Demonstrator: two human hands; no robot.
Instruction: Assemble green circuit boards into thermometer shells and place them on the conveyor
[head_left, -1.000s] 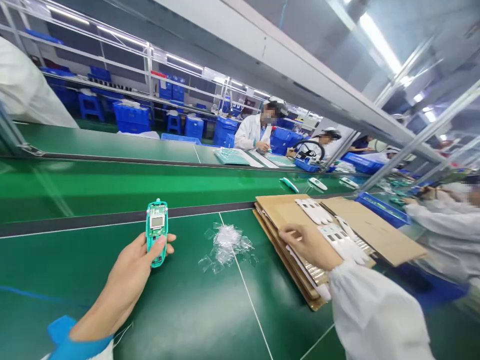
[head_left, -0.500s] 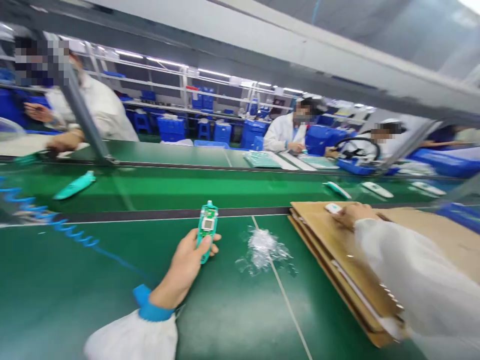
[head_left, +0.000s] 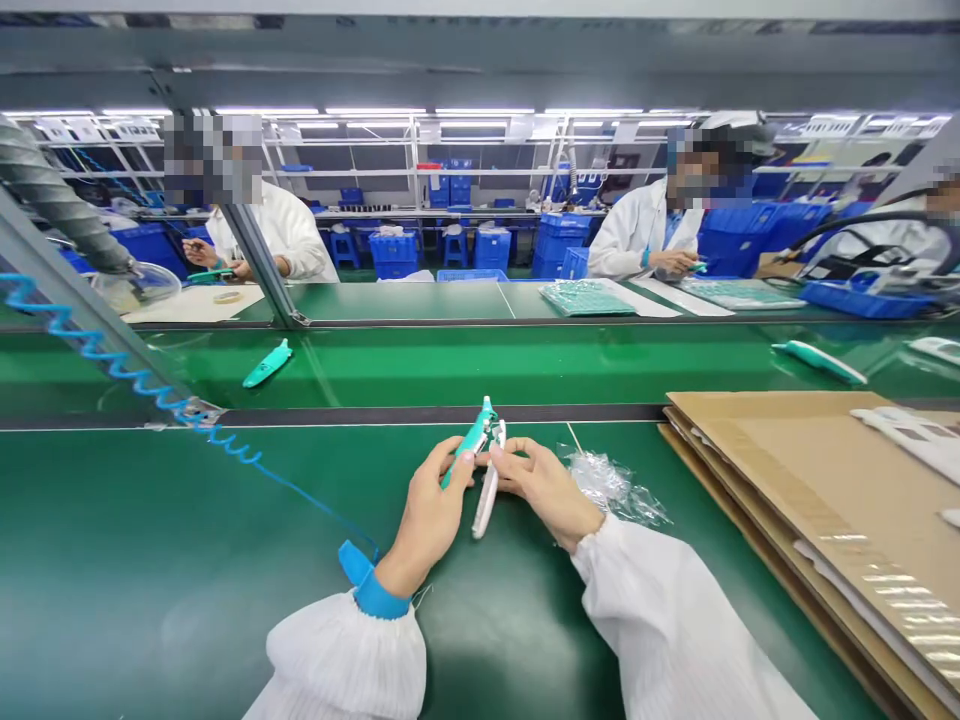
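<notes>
My left hand [head_left: 429, 512] is closed on a teal device housing [head_left: 472, 438], a slim handheld shell with a pale tip pointing up and away. My right hand [head_left: 546, 488] pinches a long white casing half [head_left: 487, 502], tilted on edge just right of the teal housing. The two parts are side by side over the green bench [head_left: 495, 640], very close together; whether they touch I cannot tell. The inner side of the teal housing is mostly turned out of view. A blue wrist strap [head_left: 381, 597] circles my left wrist.
Crumpled clear plastic film [head_left: 611, 485] lies beside my right hand. Stacked cardboard sheets [head_left: 787, 470] with white casings [head_left: 911, 438] stand at right. Beyond runs a green conveyor [head_left: 525, 365] carrying teal housings [head_left: 268, 364]. A coiled blue cord [head_left: 142, 380] hangs left. Co-workers [head_left: 652, 235] sit opposite.
My right hand has left the cardboard and come to the middle with the white casing half. My left hand has turned the teal housing so its circuit board faces away. The view has levelled.
</notes>
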